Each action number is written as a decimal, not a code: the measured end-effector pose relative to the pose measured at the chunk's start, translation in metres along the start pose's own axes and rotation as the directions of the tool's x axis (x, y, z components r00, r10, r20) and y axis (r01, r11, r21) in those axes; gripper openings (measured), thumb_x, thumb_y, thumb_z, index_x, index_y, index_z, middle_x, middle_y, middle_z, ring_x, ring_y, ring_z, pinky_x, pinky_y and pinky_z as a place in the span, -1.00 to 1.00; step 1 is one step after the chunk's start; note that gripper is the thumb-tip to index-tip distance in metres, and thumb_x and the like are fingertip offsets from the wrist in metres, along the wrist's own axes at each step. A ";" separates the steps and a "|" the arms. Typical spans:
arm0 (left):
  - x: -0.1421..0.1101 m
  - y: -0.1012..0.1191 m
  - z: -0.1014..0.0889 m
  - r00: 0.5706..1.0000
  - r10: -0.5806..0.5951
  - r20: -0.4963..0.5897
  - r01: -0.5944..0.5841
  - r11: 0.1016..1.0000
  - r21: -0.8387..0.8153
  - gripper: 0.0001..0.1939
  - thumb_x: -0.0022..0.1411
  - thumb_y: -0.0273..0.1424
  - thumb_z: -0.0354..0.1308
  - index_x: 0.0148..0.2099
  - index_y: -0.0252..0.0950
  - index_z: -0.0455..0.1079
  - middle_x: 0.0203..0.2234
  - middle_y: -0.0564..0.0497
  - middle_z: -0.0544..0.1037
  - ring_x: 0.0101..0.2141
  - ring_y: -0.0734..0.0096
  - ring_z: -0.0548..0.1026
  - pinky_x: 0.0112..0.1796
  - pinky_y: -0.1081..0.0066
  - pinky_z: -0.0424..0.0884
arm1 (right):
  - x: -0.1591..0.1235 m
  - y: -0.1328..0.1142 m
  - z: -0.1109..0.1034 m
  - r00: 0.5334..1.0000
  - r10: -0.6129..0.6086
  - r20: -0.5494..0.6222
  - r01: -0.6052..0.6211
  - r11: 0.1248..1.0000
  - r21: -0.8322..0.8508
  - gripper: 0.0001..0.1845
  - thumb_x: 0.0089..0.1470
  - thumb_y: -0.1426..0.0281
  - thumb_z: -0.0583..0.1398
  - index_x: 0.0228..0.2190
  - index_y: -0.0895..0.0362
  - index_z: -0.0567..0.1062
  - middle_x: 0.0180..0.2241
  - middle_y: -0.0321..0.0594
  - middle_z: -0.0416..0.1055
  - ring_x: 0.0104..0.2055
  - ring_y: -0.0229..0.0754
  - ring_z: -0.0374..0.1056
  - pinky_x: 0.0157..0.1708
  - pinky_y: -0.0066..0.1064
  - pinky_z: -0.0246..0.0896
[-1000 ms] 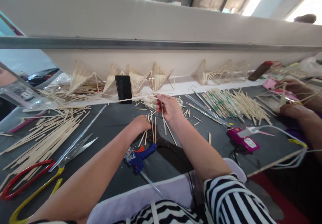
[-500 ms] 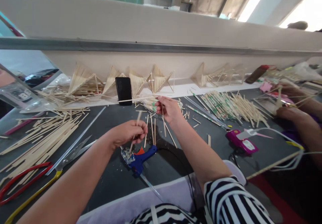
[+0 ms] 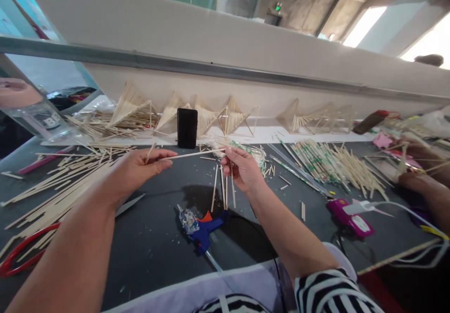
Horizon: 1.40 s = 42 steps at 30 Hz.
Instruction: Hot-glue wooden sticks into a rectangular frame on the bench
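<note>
Between my two hands a thin wooden stick (image 3: 197, 154) is held nearly level above the table. My left hand (image 3: 144, 165) pinches its left end, and another short stick (image 3: 151, 151) pokes up from the same fingers. My right hand (image 3: 242, 167) is closed on the right end, with a further stick (image 3: 232, 186) pointing down from it. Below lies a blue hot glue gun (image 3: 202, 233), its nozzle end crusted with bits and a clear glue stick in its back. Several short sticks (image 3: 222, 188) lie just beyond the glue gun.
A phone (image 3: 187, 128) stands upright before several wooden stick frames (image 3: 235, 116). Loose sticks (image 3: 80, 181) and red-handled scissors (image 3: 21, 252) lie left. To the right are bundled sticks (image 3: 319, 163), a magenta power strip (image 3: 351, 219) and another person's hands (image 3: 415, 181).
My left hand has risen from near the glue gun and moved left, and now grips the left end of the level stick. My right hand keeps hold of it. The view has tilted slightly.
</note>
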<state>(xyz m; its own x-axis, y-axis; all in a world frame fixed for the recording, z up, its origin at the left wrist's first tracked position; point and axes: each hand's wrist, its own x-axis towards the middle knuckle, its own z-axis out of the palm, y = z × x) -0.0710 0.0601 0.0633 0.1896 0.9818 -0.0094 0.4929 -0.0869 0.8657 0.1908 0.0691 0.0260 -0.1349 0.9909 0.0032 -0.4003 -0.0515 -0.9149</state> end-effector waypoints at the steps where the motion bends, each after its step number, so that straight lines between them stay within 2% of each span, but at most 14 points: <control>1: 0.002 -0.002 0.001 1.000 -0.002 0.019 0.002 1.000 0.024 -0.62 0.07 -0.16 0.19 -0.08 -0.19 0.48 -0.40 0.05 0.55 -0.33 0.38 0.44 -0.29 0.44 0.31 | 0.000 0.001 0.001 1.000 0.005 -0.002 -0.005 1.000 -0.005 -0.76 -0.05 0.25 0.27 -0.35 0.15 0.50 -0.61 -0.39 0.41 -0.69 -0.41 0.25 -0.69 -0.57 0.22; 4: 0.006 -0.007 0.002 1.000 0.000 0.008 -0.001 0.994 0.105 -0.67 0.05 -0.16 0.18 -0.18 -0.22 0.52 -0.58 0.08 0.46 -0.45 0.40 0.40 -0.36 0.43 0.26 | 0.000 0.005 0.001 0.999 0.032 0.001 -0.032 0.999 -0.015 -0.76 -0.06 0.25 0.27 -0.34 0.14 0.50 -0.61 -0.38 0.41 -0.68 -0.41 0.25 -0.69 -0.58 0.21; 6: 0.008 -0.010 0.001 1.000 -0.009 0.003 0.008 0.992 0.129 -0.68 0.05 -0.16 0.17 -0.21 -0.23 0.53 -0.61 0.09 0.43 -0.48 0.41 0.37 -0.38 0.43 0.23 | 0.001 0.007 0.000 0.998 0.058 0.023 -0.058 0.998 -0.016 -0.75 -0.05 0.25 0.27 -0.34 0.15 0.51 -0.59 -0.37 0.42 -0.67 -0.40 0.27 -0.68 -0.57 0.22; 12: 0.011 -0.017 -0.001 1.000 -0.019 0.000 0.019 0.991 0.134 -0.69 0.08 -0.16 0.16 -0.21 -0.23 0.52 -0.61 0.10 0.43 -0.49 0.45 0.36 -0.40 0.46 0.19 | 0.004 0.012 -0.005 0.993 0.080 0.092 -0.080 0.997 0.000 -0.71 0.09 0.20 0.16 -0.27 0.15 0.50 -0.50 -0.30 0.47 -0.61 -0.35 0.34 -0.58 -0.47 0.35; 20: 0.013 -0.021 0.002 0.999 0.018 0.038 -0.024 0.985 0.173 -0.70 0.10 -0.15 0.13 -0.25 -0.24 0.51 -0.62 0.11 0.41 -0.50 0.49 0.34 -0.41 0.48 0.17 | 0.006 0.019 -0.006 0.993 0.094 0.067 -0.092 0.995 -0.031 -0.75 0.07 0.26 0.18 -0.26 0.15 0.49 -0.52 -0.33 0.46 -0.63 -0.36 0.32 -0.59 -0.47 0.37; 24: 0.015 -0.024 0.002 0.999 0.014 0.049 -0.022 0.985 0.169 -0.71 0.08 -0.15 0.14 -0.28 -0.24 0.51 -0.61 0.11 0.42 -0.51 0.50 0.33 -0.43 0.49 0.17 | 0.008 0.022 -0.005 0.989 0.139 0.052 -0.139 0.990 -0.017 -0.76 0.10 0.28 0.15 -0.25 0.16 0.48 -0.51 -0.29 0.47 -0.60 -0.33 0.35 -0.56 -0.44 0.38; 30: 0.023 -0.047 -0.001 0.987 -0.137 0.088 0.136 0.990 0.022 -0.68 0.05 -0.15 0.17 -0.24 -0.26 0.48 -0.61 0.11 0.39 -0.65 0.60 0.16 -0.61 0.52 -0.02 | 0.012 0.032 -0.003 0.940 0.332 0.073 -0.335 0.942 0.034 -0.74 0.23 0.30 0.01 -0.22 0.17 0.41 -0.39 -0.14 0.51 -0.40 -0.20 0.47 -0.34 -0.24 0.44; 34: 0.027 -0.072 -0.009 0.956 -0.270 0.114 0.283 0.952 -0.120 -0.70 0.06 -0.21 0.19 -0.23 -0.32 0.43 -0.60 0.13 0.35 -0.66 0.67 0.11 -0.61 0.57 -0.07 | 0.015 0.038 -0.004 0.888 0.459 0.032 -0.460 0.888 0.007 -0.74 0.25 0.27 -0.01 -0.21 0.17 0.37 -0.39 -0.13 0.50 -0.33 -0.16 0.48 -0.35 -0.23 0.43; 39: 0.031 -0.094 -0.016 0.912 -0.381 0.154 0.410 0.871 -0.271 -0.72 0.11 -0.30 0.20 -0.18 -0.36 0.35 -0.48 0.09 0.41 -0.68 0.76 0.04 -0.63 0.58 -0.17 | 0.013 0.041 -0.003 0.878 0.478 -0.035 -0.476 0.864 -0.165 -0.81 0.18 0.37 0.10 -0.20 0.20 0.40 -0.34 -0.10 0.48 -0.31 -0.21 0.46 -0.40 -0.34 0.43; 42: 0.032 -0.093 -0.015 0.908 -0.409 0.092 0.417 0.857 -0.304 -0.70 0.14 -0.36 0.18 -0.08 -0.35 0.33 -0.54 0.14 0.33 -0.67 0.74 0.05 -0.63 0.60 -0.15 | 0.010 0.040 -0.003 0.885 0.463 -0.056 -0.457 0.836 -0.304 -0.81 0.09 0.40 0.19 -0.21 0.19 0.44 -0.31 -0.10 0.48 -0.34 -0.21 0.46 -0.44 -0.36 0.43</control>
<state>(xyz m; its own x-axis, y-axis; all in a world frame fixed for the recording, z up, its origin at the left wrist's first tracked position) -0.1237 0.1018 -0.0097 0.0491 0.9113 -0.4088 0.2431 0.3860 0.8899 0.1758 0.0775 -0.0119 -0.2541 0.8597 -0.4432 0.0024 -0.4576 -0.8891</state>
